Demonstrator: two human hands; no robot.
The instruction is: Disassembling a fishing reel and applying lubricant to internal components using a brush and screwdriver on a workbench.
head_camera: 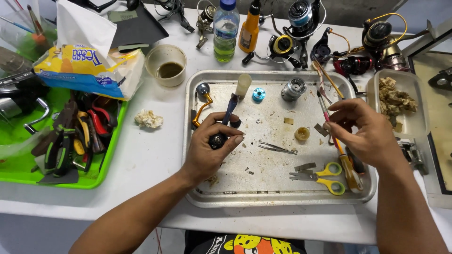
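Note:
My left hand (210,146) grips a dark fishing reel body (219,139) over the metal tray (278,200); a blue handle arm with a pale knob (243,84) sticks up from it toward the back. My right hand (365,134) pinches a small metal part (322,129) at its fingertips and also holds a thin pink-shafted tool (323,106). Tweezers (277,148) lie on the tray between the hands. A gold crank with a round knob (203,91) rests beside my left hand.
On the tray lie yellow scissors (325,178), a blue ring (258,94), a silver spool (294,89) and a small yellow part (302,134). A green tray (19,164) of pliers sits left, with a tissue pack (84,66), cup (166,65), bottles and several reels behind.

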